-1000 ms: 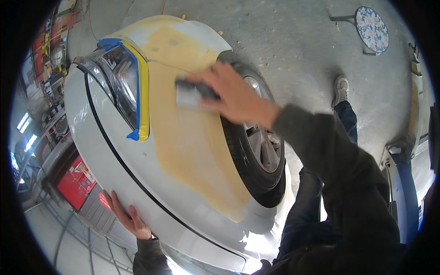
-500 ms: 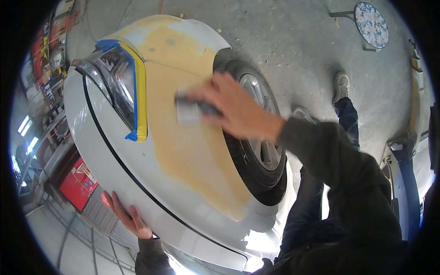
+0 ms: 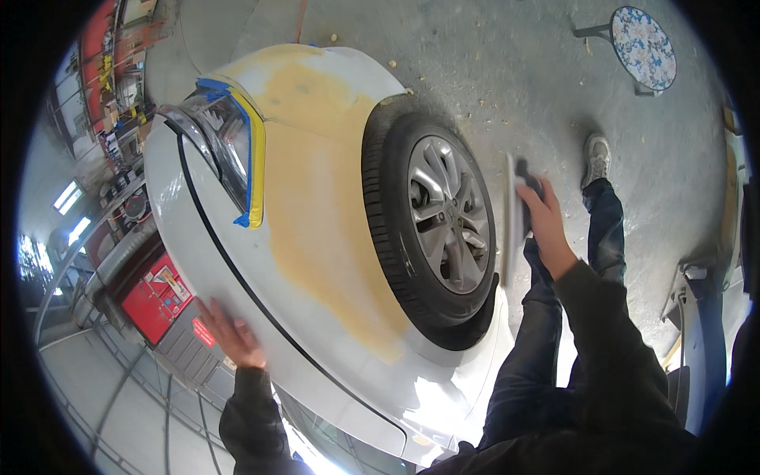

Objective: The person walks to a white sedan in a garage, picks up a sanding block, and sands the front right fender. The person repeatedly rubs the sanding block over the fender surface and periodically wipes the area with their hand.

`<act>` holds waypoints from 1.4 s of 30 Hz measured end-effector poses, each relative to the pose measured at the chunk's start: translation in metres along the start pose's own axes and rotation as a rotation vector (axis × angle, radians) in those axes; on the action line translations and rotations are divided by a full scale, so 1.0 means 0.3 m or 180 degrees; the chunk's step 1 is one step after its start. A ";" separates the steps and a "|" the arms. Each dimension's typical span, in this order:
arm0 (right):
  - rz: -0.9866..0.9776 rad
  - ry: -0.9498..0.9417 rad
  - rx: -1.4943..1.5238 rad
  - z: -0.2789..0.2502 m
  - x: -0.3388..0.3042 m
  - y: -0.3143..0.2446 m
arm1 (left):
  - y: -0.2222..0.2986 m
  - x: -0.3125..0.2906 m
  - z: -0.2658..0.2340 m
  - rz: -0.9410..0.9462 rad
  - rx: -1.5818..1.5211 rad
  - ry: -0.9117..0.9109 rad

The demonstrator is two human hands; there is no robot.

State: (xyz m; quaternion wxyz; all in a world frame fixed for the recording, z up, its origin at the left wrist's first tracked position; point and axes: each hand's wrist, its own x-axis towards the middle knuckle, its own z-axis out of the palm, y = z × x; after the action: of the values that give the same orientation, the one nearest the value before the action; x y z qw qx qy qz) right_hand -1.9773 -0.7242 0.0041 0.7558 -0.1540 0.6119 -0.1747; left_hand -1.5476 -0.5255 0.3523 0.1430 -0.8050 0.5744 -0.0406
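Observation:
My right hand (image 3: pixel 548 226) is closed around the dark handle of a sanding block (image 3: pixel 513 207), a long pale board seen on edge. It is lifted off the car, out past the front wheel (image 3: pixel 451 214). My left hand (image 3: pixel 231 334) lies flat with fingers stretched on the white hood (image 3: pixel 237 289), left of the black seam. Between hood and wheel, the fender (image 3: pixel 317 190) carries a broad tan patch with paler, scuffed areas. Blue and yellow masking tape (image 3: pixel 257 158) borders the headlight (image 3: pixel 222 134).
A round stool with a patterned seat (image 3: pixel 643 49) stands on the concrete floor (image 3: pixel 514 87) at the far right. Beside my right leg is my shoe (image 3: pixel 598 158). To the left are a red cabinet (image 3: pixel 157 299) and cluttered shelves (image 3: pixel 107 71). Another car part (image 3: pixel 701 317) stands at the right edge.
My right hand has carried the sanding block off the fender, rightward past the wheel, turning it on edge. My left hand stays on the hood. The view has shifted slightly.

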 end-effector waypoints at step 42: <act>-0.2353 -0.0828 -0.2620 0.684 -0.515 -0.069 | 0.012 0.001 0.020 -0.0371 -0.1016 0.0029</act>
State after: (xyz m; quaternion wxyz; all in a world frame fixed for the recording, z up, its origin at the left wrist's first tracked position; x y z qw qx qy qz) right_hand -1.8074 -0.6689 0.1898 0.5912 -0.6602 0.4369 -0.1544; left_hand -1.5495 -0.5256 0.3456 0.0082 -0.8493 0.5265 0.0393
